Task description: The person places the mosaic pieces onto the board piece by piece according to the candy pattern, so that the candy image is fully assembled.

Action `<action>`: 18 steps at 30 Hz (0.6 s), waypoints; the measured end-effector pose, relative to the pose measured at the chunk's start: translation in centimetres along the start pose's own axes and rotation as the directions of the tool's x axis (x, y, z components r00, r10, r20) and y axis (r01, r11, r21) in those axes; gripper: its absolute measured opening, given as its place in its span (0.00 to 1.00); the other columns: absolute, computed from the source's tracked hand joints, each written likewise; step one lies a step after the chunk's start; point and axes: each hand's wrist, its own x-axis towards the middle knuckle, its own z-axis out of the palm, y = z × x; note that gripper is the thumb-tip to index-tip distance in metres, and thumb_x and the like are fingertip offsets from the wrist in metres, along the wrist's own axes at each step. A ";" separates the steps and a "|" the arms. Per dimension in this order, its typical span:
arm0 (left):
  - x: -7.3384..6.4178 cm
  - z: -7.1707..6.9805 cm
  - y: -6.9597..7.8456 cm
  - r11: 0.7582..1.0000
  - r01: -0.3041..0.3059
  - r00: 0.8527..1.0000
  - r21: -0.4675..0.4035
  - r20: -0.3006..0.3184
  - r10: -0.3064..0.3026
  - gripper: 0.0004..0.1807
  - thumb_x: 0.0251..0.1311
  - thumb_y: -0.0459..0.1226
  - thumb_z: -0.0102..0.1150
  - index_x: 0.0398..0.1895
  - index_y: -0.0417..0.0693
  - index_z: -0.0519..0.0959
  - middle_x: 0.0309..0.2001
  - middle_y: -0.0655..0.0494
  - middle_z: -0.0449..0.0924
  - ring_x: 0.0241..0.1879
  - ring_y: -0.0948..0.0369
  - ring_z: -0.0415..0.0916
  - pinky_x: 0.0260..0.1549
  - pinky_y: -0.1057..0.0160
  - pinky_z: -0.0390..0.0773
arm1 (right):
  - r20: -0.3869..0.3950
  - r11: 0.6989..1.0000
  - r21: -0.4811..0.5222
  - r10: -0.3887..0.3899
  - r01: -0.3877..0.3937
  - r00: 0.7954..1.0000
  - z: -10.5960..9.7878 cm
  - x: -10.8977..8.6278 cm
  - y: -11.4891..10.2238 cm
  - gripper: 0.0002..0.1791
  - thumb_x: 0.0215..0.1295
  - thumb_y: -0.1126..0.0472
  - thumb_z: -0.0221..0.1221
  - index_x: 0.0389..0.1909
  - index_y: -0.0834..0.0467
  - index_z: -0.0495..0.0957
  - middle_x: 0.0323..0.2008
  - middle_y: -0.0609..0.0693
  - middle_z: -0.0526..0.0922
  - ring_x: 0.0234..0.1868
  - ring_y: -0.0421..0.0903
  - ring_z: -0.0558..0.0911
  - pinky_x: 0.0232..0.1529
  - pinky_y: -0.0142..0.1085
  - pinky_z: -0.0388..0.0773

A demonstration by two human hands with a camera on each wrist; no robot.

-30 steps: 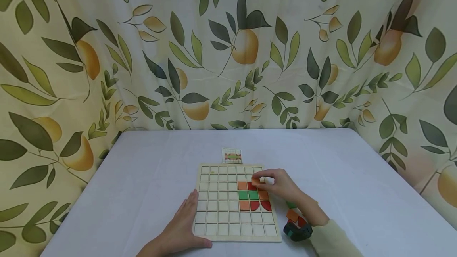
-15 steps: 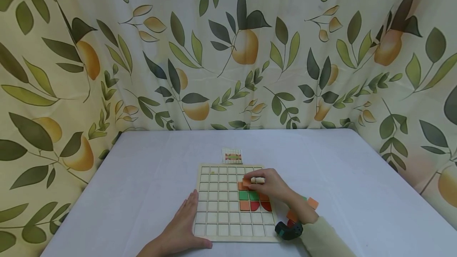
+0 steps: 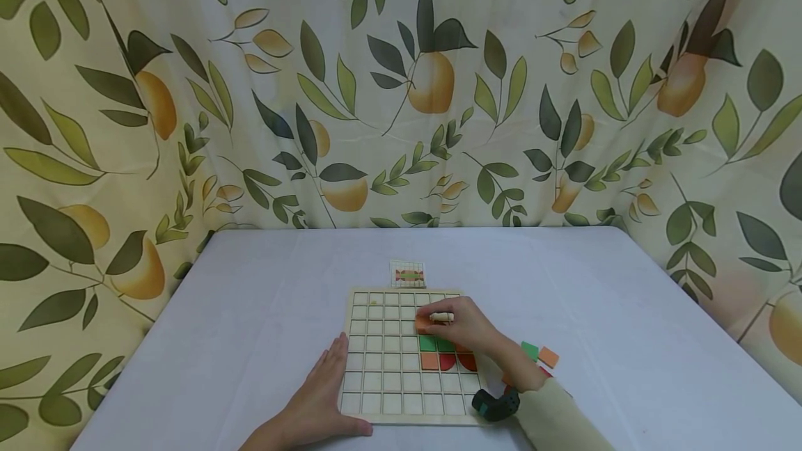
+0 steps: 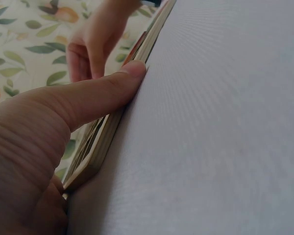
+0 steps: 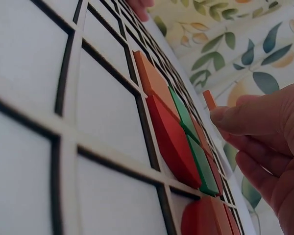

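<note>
The right hand (image 3: 462, 326) is pinching an orange tile (image 3: 422, 324) between thumb and fingertips, and is holding it over the board (image 3: 382, 367), at the far left of the coloured patch. Whether the tile is touching anything below, I cannot tell, as the fingers are covering that spot. The left hand (image 3: 318, 388) is spreading its thumb away from its fingers: the fingers are lying straight along the board's side and the thumb is resting along the near edge, so the hand is wrapping that corner

Just below the right hand's fingertips, a green tile (image 3: 427, 343) is sitting in a cell, with a second green one beside it. Nearer the person, a flat orange square (image 3: 429, 360) is filling its cell, and two red pieces with rounded edges (image 3: 447, 362) are lying next to it, under the right hand's palm side. The cells nearest the left hand are showing only pale wood

Beyond both hands, a card (image 3: 408, 274) with a small coloured pattern is lying by the board's far edge. Outside the right forearm, loose tiles (image 3: 530, 351) in green, orange and red are lying on the table (image 3: 250, 333), partly hidden by the arm. A dark device (image 3: 495, 405) is sitting at the right wrist, by a pale sleeve (image 3: 560, 413)
</note>
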 end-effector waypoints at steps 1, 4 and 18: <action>0.0 0.0 0.0 1.000 0.000 1.000 0.001 0.001 0.000 0.76 0.24 0.69 0.66 0.69 0.31 0.39 0.71 0.39 0.37 0.70 0.50 0.35 0.64 0.47 0.39 | 0.003 1.000 -0.002 -0.005 0.005 1.000 0.1 0.1 0.0 0.15 0.54 0.63 0.65 0.44 0.63 0.82 0.41 0.49 0.83 0.45 0.46 0.79 0.46 0.42 0.76; 0.0 0.0 -0.1 1.000 -0.004 1.000 0.003 0.003 0.004 0.76 0.25 0.69 0.66 0.69 0.31 0.39 0.71 0.39 0.37 0.70 0.50 0.35 0.64 0.47 0.39 | 0.017 1.000 0.012 -0.015 0.015 1.000 0.4 0.4 0.0 0.15 0.55 0.65 0.64 0.44 0.64 0.81 0.41 0.50 0.83 0.45 0.47 0.79 0.46 0.41 0.76; 0.0 0.0 -0.1 1.000 0.010 1.000 0.006 0.011 -0.010 0.75 0.26 0.68 0.66 0.70 0.32 0.39 0.71 0.40 0.37 0.70 0.52 0.34 0.64 0.47 0.39 | 0.052 1.000 0.004 -0.009 0.008 0.999 1.3 1.1 -0.1 0.13 0.55 0.66 0.64 0.42 0.62 0.82 0.42 0.50 0.83 0.46 0.47 0.79 0.44 0.35 0.77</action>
